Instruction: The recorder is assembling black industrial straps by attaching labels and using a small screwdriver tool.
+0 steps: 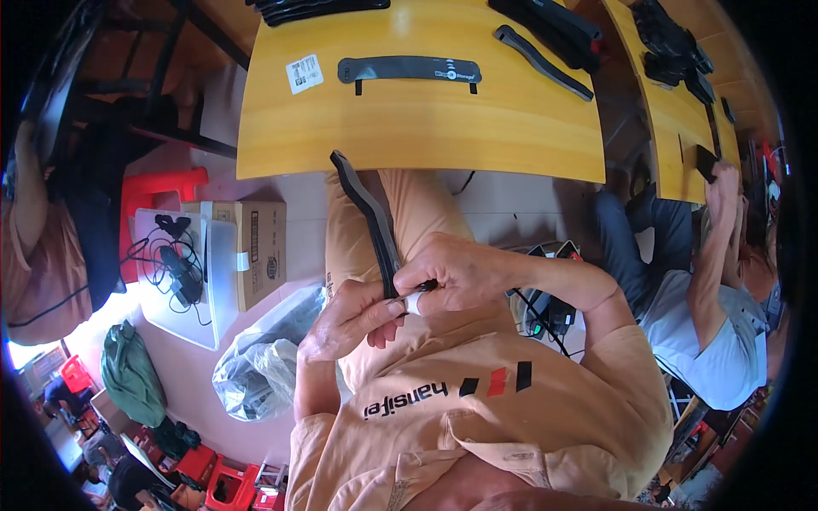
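Note:
A long, dark grey strap (372, 211) with a curved, stiff look stands up from my hands over my lap, its far tip near the table edge. My left hand (348, 319) is closed round its lower end, thumb pressed toward the right hand. My right hand (447, 271) is closed against the same end, fingers touching the left thumb. A small white piece (412, 303) and a bit of black show between the fingers; I cannot make out what they are. On the yellow table (409, 140) ahead lies a similar printed dark strap (407, 70) with two short black tabs.
A white label sheet (304, 74) and another dark strap (544, 61) lie on the table, with black bundles at its far edge. To the left are a cardboard box (262, 254), a translucent bin (183, 319) and a plastic bag (268, 362). A co-worker (711, 328) sits at right.

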Demonstrator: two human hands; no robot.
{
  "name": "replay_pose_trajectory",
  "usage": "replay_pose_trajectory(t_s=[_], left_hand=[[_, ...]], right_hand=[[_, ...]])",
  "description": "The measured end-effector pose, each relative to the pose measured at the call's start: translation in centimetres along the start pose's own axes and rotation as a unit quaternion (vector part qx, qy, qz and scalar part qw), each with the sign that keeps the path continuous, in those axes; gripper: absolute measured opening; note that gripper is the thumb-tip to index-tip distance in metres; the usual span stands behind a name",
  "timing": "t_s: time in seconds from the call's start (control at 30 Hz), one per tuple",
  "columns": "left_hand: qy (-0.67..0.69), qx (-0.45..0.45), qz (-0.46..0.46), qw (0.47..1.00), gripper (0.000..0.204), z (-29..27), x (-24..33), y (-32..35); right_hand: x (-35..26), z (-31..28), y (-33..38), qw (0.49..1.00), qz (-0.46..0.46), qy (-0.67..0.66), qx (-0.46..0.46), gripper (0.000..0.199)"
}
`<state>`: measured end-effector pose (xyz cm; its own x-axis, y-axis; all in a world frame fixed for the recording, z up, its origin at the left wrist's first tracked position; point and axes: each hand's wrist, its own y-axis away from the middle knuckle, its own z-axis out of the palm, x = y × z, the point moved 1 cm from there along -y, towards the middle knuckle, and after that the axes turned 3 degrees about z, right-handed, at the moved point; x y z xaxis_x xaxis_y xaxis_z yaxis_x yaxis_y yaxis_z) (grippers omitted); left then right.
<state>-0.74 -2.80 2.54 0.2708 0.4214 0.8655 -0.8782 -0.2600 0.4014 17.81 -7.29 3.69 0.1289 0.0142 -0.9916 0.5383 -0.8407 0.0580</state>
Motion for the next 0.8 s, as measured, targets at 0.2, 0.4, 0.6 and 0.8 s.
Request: replay_pose_trajectory(t_s=[0.2,0.4,0.6,0.8], left_hand=[[0.132,-0.013,0.042,0.99,0.024,0.9,-0.2,-0.7],[0.201,0.075,0.047,0.976,0.027,1.3,-0.8,-1.5],[0.076,0.096,-0.007,0.993,0.024,0.7,0.5,-1.7],[0.102,0.036,-0.045,0.993,0.025,0.7,0.0,-1.0]], right_hand=[[0.6,0.0,0.8,0.961,0.107,-0.255,0.002,0.016],[0.9,-0.6,0.9,0.942,0.136,-0.304,0.037,0.016],[1.0,-0.7,1.0,0.992,0.011,0.068,0.108,0.021],[1.1,-0.6,1.2,0.998,-0.04,0.038,0.033,0.022]])
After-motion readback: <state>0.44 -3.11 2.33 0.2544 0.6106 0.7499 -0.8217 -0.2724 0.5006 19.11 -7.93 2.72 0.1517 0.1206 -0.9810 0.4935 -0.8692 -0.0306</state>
